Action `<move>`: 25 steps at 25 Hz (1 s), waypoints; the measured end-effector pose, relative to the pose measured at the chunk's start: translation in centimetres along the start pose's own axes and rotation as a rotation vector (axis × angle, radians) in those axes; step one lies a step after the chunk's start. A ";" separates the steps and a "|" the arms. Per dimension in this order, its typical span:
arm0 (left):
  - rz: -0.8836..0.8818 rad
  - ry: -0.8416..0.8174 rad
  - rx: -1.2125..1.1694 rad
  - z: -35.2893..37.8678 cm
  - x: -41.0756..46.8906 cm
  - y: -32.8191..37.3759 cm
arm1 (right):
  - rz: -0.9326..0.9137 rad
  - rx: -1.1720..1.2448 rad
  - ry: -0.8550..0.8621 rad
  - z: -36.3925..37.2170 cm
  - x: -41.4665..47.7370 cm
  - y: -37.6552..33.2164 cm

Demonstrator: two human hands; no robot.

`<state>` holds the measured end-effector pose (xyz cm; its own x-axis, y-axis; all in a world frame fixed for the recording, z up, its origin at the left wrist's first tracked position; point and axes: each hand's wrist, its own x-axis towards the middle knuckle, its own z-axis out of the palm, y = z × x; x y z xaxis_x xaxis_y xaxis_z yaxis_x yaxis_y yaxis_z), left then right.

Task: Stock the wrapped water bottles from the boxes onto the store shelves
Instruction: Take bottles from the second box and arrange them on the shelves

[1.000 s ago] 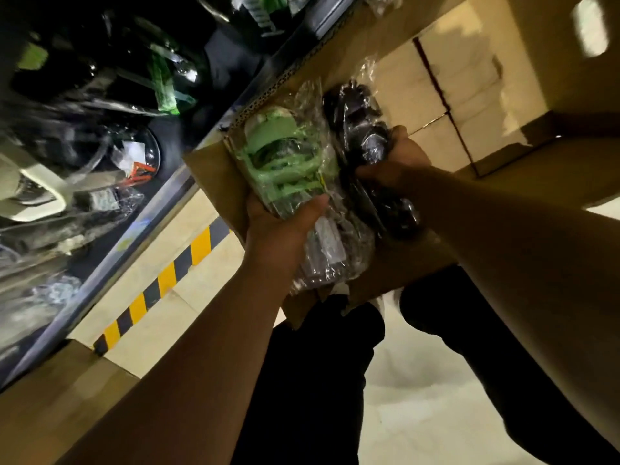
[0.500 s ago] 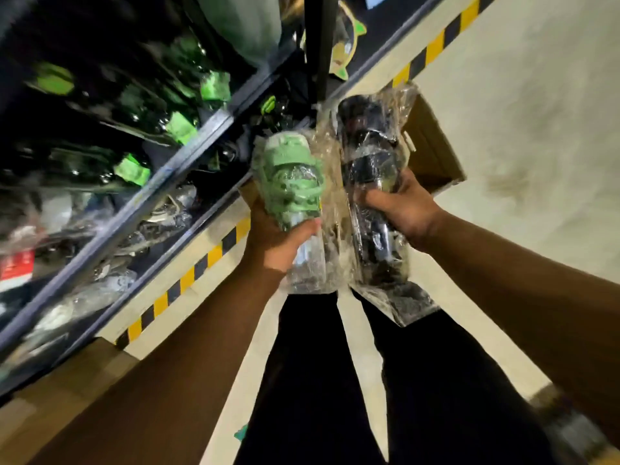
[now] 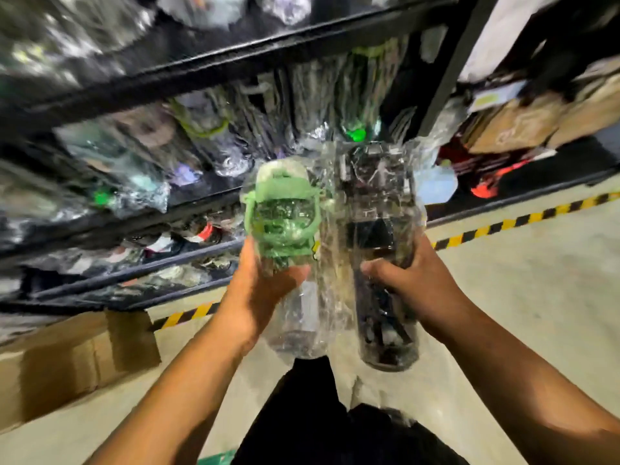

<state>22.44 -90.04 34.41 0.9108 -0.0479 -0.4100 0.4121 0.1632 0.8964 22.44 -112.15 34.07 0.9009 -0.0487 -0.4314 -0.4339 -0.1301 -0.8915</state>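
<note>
My left hand (image 3: 258, 290) grips a clear water bottle with a green cap and strap (image 3: 285, 229), still in its crinkled plastic wrap. My right hand (image 3: 412, 280) grips a dark, black-capped wrapped bottle (image 3: 379, 236) beside it. Both bottles stand upright side by side, held up in front of the black metal store shelves (image 3: 208, 62). The shelf behind them holds several wrapped bottles (image 3: 208, 135), blurred by motion.
A brown cardboard box (image 3: 67, 360) sits on the floor at the lower left. Yellow-and-black hazard tape (image 3: 503, 226) runs along the shelf base. Cardboard packages (image 3: 523, 122) fill the shelf at the right. Pale floor (image 3: 536, 297) spreads to the right; my dark trousers (image 3: 318, 414) show below.
Both bottles came up out of the box and now face the shelves. The view swung from the box to the shelf front; the grips stayed the same.
</note>
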 end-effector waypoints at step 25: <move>0.793 0.374 0.204 -28.2 -23.1 32.9 | -0.907 0.025 -0.163 30.3 -15.9 -35.9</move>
<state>14.27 -55.76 68.58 0.8768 0.3340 0.3459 -0.3055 -0.1684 0.9372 23.30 -76.71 68.74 0.8838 0.2018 0.4221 0.4360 -0.0283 -0.8995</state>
